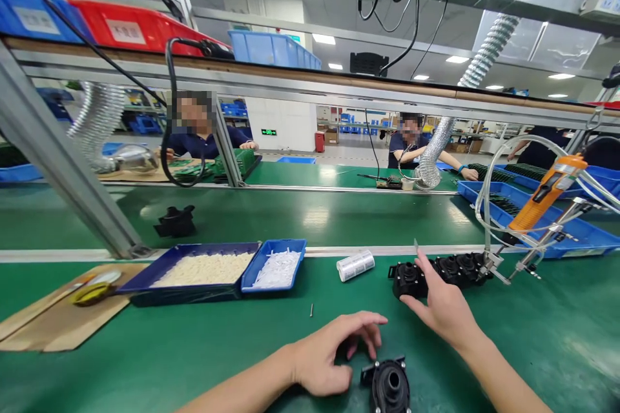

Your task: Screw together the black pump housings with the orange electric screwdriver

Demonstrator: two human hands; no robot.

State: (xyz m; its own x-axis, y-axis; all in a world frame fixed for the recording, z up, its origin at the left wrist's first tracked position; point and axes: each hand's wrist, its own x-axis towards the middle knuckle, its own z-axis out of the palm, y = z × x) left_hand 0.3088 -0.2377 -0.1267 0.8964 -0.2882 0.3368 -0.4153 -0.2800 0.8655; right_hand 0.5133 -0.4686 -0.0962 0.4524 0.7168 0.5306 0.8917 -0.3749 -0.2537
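Observation:
My left hand [334, 352] rests arched on the green table [194, 355], fingers apart and holding nothing. Its thumb is close to a black round plastic housing [390, 386] at the near edge. My right hand [443, 306] reaches forward to a row of black housings [438, 271], touching the nearest one. A thin grey metal pin [415, 246] sticks up from its fingertips, pinched there. A small loose screw [310, 310] lies ahead of my left hand.
Two blue trays, one of white parts [203, 269] and one of white clips [277, 268], and a white roll [355, 264] sit by the conveyor belt [314, 216]. An orange screwdriver [547, 193] hangs at the right. Cardboard [62, 319] lies left. Two people work across the belt.

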